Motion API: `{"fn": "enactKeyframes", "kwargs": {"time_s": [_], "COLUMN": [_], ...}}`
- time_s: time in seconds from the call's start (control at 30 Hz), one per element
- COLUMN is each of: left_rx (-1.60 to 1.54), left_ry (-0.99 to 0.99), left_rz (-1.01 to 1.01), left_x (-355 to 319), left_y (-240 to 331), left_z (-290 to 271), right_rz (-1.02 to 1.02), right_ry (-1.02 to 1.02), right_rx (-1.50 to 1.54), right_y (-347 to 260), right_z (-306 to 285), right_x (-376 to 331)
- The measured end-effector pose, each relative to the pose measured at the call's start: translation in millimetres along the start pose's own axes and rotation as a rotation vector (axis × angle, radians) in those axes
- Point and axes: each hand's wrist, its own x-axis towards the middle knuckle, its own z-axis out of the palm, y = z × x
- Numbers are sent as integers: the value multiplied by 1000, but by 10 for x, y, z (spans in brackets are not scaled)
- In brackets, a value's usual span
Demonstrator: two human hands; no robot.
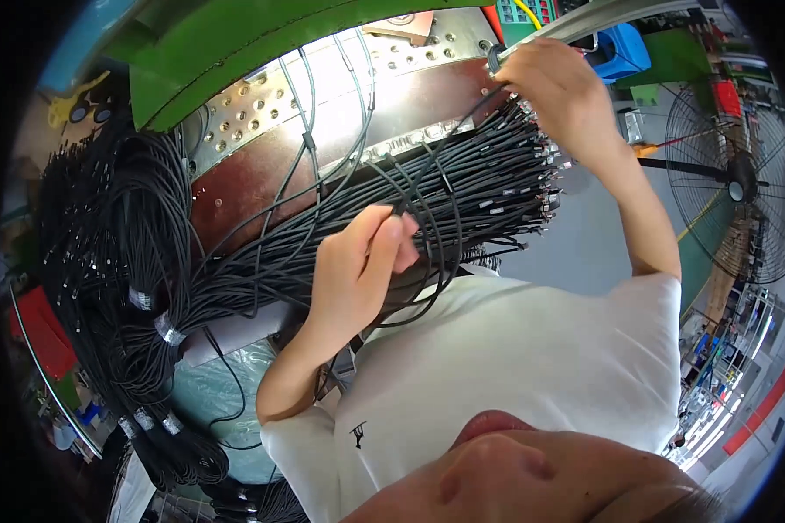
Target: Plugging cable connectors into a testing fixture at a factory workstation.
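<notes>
My left hand (353,275) is closed in a pinch on a black cable (452,135), in front of my chest and above a thick bundle of similar cables (488,174). The held cable runs taut up and right to my right hand (563,100). There my right fingers are bent together around its far end, beside a metal part at the back of the bench. My fingers hide the tip of that end. Loops of cable hang below my left hand. The bundle's metal-tipped ends fan out toward the right.
A green machine cover (235,57) arches over a perforated metal plate (227,131) and a brown bench surface (218,200). Tied cable coils (148,200) pile up at the left. A black-caged fan (733,187) stands at the right, and a blue bin (619,52) sits behind my right hand.
</notes>
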Motion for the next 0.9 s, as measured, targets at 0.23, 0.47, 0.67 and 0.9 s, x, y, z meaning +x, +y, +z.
{"fn": "enactKeyframes", "kwargs": {"time_s": [0.23,0.47,0.67,0.9], "left_rx": [283,329,401,-315], "left_ry": [85,186,-479,-236], "left_rz": [297,456,117,-147], "left_x": [-41,-368,-319,72], "left_y": [151,163,200,125], "left_z": [-50,-315,-404,104], "right_rz": [-125,150,131,-23], "right_ry": [-125,-90,-95,10], "right_rx": [625,524,483,715], "right_y": [-851,-194,-301,-695], "right_z": [153,99,102,78], "right_x": [60,-324,-294,-20]}}
